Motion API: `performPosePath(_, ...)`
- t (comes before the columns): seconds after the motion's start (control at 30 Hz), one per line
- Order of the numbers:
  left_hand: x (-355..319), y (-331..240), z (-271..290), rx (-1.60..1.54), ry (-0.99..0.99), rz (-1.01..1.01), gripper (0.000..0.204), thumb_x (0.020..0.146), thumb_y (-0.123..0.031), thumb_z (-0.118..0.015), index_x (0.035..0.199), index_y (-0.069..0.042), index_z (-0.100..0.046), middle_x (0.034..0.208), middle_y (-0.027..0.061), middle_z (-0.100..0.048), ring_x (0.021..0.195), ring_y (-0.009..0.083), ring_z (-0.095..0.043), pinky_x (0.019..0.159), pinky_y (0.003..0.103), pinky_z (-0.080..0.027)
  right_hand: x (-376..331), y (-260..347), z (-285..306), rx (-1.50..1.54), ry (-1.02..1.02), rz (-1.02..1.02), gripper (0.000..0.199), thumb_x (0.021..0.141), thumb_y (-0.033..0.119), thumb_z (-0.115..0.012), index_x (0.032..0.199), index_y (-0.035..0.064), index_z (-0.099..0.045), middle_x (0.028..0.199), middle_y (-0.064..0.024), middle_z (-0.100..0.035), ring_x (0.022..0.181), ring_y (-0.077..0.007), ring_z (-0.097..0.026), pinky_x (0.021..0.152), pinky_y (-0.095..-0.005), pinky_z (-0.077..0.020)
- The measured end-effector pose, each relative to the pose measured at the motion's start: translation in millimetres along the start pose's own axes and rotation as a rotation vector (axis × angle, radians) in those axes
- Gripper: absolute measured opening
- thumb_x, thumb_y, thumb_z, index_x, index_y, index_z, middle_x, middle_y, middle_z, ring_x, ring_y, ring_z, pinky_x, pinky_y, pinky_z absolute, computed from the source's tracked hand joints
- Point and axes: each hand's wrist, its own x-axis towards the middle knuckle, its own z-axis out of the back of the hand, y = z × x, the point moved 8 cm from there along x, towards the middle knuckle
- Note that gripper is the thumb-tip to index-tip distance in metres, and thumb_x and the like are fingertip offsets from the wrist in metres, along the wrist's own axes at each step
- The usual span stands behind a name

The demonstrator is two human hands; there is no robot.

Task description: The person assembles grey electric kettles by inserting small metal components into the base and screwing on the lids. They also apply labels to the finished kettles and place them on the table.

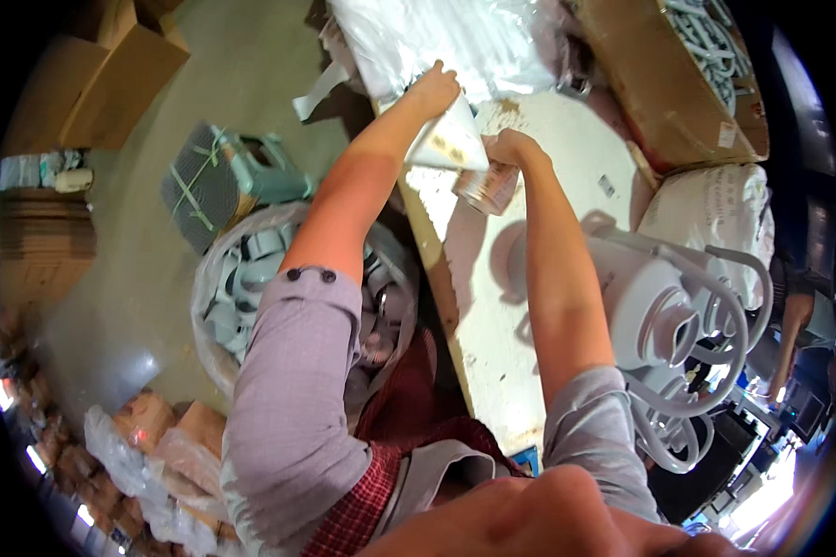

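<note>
My left hand [435, 91] is closed over the upper edge of a white, roughly triangular piece [450, 137] with several tan spots on its lower face. The piece is tilted above the white worktable [502, 343]. My right hand [511, 147] is closed at the piece's lower right corner, beside a shiny, see-through brownish item with printing [486, 189]. That item could be a small packet or a roll; its kind is unclear. It appears to be in my right fingers, which are partly hidden.
Grey jugs with hoses [646, 297] stand on the table at right. Beyond them are a white sack [715, 209] and an open carton of grey hoses [678, 93]. Clear plastic wrap [455, 42] covers the far end. A lined bin of grey parts [241, 278] and a green stool [269, 172] are at left.
</note>
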Motion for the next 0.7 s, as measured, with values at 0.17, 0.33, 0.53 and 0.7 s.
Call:
performPosePath(0.17,-54,23,-7,-0.501,0.058,0.326,0.029,0.087,-0.012,-0.057,0.113,-0.001,-0.062,0.104,0.0125,-0.067,0.097,0.0282,-0.066,0.084,0.035,-0.052,-109,23,-128,1.110,0.224,0.032,0.052,0.072,0.029,-0.083,0.101,-0.0105,-0.066,0.086,-0.0156,-0.071,0.073,-0.0235,-0.070,0.065,-0.0309,-0.0537)
performPosePath(0.33,-140,53,-32,-1.313,-0.206,0.599,0.045,0.085,-0.025,-0.065,0.122,-0.001,-0.056,0.117,0.0153,-0.059,0.108,0.0283,-0.056,0.093,0.036,-0.044,-248,55,-283,1.905,-0.042,-0.141,0.055,0.084,0.018,-0.074,0.129,-0.0044,-0.051,0.120,-0.0099,-0.061,0.106,-0.0176,-0.056,0.095,-0.0315,-0.0419)
performPosePath(0.53,-313,34,-26,-2.082,-0.337,0.930,0.047,0.090,-0.027,-0.062,0.123,0.005,-0.052,0.104,0.0111,-0.064,0.094,0.0177,-0.063,0.087,0.034,-0.052,-265,78,-448,2.089,-0.029,-0.663,0.048,0.083,0.014,-0.075,0.123,-0.0011,-0.055,0.118,-0.0086,-0.061,0.100,-0.0188,-0.060,0.085,-0.0325,-0.0492)
performPosePath(0.7,-443,-108,-58,-2.351,-0.119,1.076,0.040,0.087,-0.018,-0.063,0.121,-0.001,-0.052,0.105,0.0092,-0.062,0.090,0.0184,-0.063,0.076,0.036,-0.057,-296,51,-557,2.288,0.046,-0.775,0.048,0.086,0.016,-0.072,0.128,0.0063,-0.051,0.124,-0.0065,-0.058,0.110,-0.0207,-0.058,0.094,-0.0314,-0.0450)
